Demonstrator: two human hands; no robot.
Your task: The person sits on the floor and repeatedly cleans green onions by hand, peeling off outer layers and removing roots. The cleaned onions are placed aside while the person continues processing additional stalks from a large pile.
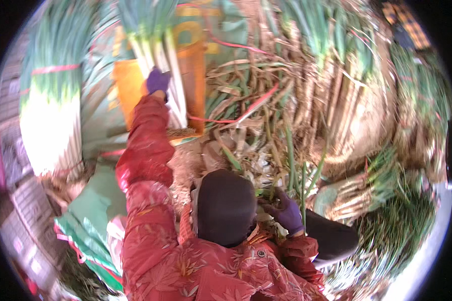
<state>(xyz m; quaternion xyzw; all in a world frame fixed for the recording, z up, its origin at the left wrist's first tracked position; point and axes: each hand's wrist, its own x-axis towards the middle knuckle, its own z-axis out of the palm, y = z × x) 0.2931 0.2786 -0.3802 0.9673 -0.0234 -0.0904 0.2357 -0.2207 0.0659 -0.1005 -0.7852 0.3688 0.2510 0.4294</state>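
Note:
My left hand (157, 82), in a purple glove, reaches up in a red sleeve and is closed on white leek stems (176, 100), which lie with green tops upward over an orange crate-like board (126, 80). My right hand (284, 213), also purple-gloved, is low at the right, closed on a green stalk (271, 190) among long upright leaves. Just above it lies a heap of peeled, dry leaves and scraps (246, 150). Some fingers of both hands are blurred or hidden.
A banded leek bundle (50, 125) stands at left beside grey blocks (22, 210) and a green bag (85, 226). Untrimmed bundles (351, 100) and loose green onions (397, 231) fill the right. My dark-clad knees (331, 236) are below; a checked cloth (404, 22) is at upper right.

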